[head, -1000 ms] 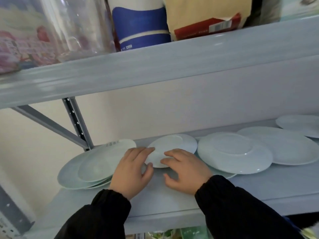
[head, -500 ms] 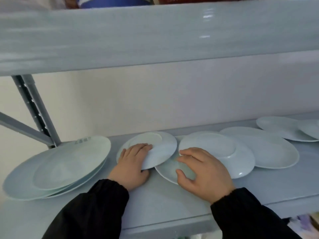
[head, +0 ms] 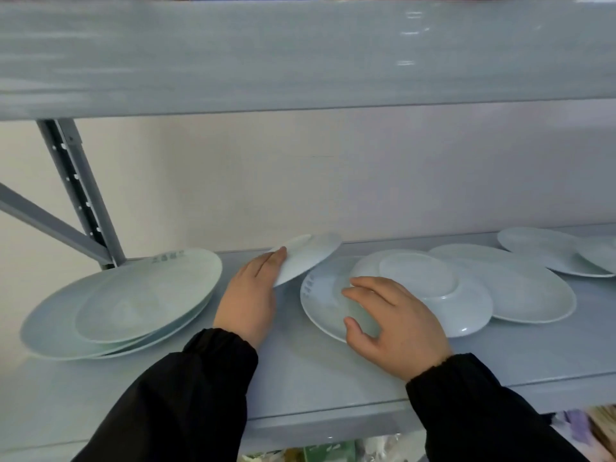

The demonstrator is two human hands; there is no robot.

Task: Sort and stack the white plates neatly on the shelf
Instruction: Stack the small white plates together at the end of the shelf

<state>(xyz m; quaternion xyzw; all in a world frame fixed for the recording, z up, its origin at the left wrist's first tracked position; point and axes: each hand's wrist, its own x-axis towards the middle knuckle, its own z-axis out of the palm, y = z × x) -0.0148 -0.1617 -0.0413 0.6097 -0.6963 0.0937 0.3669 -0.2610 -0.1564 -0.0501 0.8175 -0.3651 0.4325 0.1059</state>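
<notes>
Nine white plates can be counted on the lower shelf board. Three make up the left stack, though its lower rims are hard to separate. One small plate is tilted in the left hand. One wide plate lies under the right hand, and one upturned plate overlaps it. One broad plate lies beyond. Two sit farthest right, a whole plate and a cropped plate.

There are two hands and two black sleeves, a left sleeve and a right sleeve. There are two shelf boards counting the upper shelf board, one upright post and one slanted brace.
</notes>
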